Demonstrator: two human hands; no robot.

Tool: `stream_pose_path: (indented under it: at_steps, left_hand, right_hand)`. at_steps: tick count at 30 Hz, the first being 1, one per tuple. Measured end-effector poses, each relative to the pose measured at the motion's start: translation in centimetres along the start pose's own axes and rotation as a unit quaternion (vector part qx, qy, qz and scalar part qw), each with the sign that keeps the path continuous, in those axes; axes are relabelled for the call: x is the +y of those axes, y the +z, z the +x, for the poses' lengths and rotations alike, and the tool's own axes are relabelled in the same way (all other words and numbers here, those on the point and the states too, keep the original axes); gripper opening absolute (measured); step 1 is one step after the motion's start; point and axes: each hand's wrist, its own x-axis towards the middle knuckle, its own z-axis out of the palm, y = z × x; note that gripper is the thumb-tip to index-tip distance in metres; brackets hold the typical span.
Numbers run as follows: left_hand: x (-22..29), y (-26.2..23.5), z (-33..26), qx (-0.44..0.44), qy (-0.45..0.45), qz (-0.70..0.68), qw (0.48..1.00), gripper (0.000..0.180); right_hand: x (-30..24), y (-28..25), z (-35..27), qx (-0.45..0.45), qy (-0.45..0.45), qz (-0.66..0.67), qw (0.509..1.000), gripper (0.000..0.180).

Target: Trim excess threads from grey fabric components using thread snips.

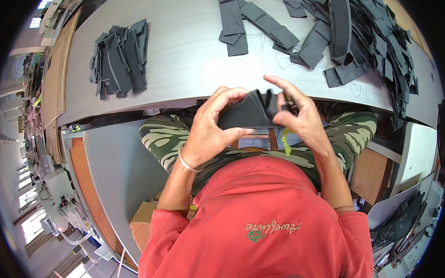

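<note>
Just off the table's near edge, my left hand [213,123] grips a folded dark grey fabric strip [243,111] between thumb and fingers. At the strip's right end, folds stand up and touch or nearly touch my right hand [300,115]. That hand curls round a small dark thing, mostly hidden, while its index finger stretches out. From under it hangs a yellow-green tie [287,141]; whether it belongs to the dark thing is unclear. A white band circles my left wrist.
On the pale table [180,52], a bundle of grey strips [119,59] lies at the left. Loose strips [260,22] and a large heap [371,40] spread over the far right, with thread ends about. Cardboard boxes [373,173] stand below the table.
</note>
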Motion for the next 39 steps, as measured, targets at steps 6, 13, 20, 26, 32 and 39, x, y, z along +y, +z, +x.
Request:
stream_pose_path:
  at_steps: [6,13,20,26,32,39]
  left_hand:
    - [2.5,-1.2,2.0,0.007,0.279,0.354,0.893,0.053]
    - [-2.7,2.7,3.7,0.225,0.115,-0.013,0.968,0.042]
    - [-3.9,0.6,4.1,0.094,-0.091,-0.378,0.916,0.047]
    - [-2.9,1.2,4.5,0.175,-0.122,-0.366,0.906,0.032]
    - [-2.7,0.6,4.3,0.148,-0.095,-0.376,0.910,0.048]
    - [-2.2,1.1,3.7,0.218,0.030,-0.301,0.928,0.058]
  right_hand:
    - [-0.4,0.4,-0.5,0.070,-0.033,-0.065,0.995,0.028]
    - [0.0,1.6,0.1,0.182,-0.152,-0.239,0.942,0.040]
    - [2.0,1.1,0.4,0.198,-0.236,-0.365,0.879,0.047]
    - [2.7,1.6,0.3,0.176,-0.273,-0.414,0.850,0.048]
    - [3.0,1.5,0.6,0.183,-0.208,-0.359,0.891,0.047]
    - [0.1,0.1,0.4,0.096,-0.058,-0.190,0.975,0.051]
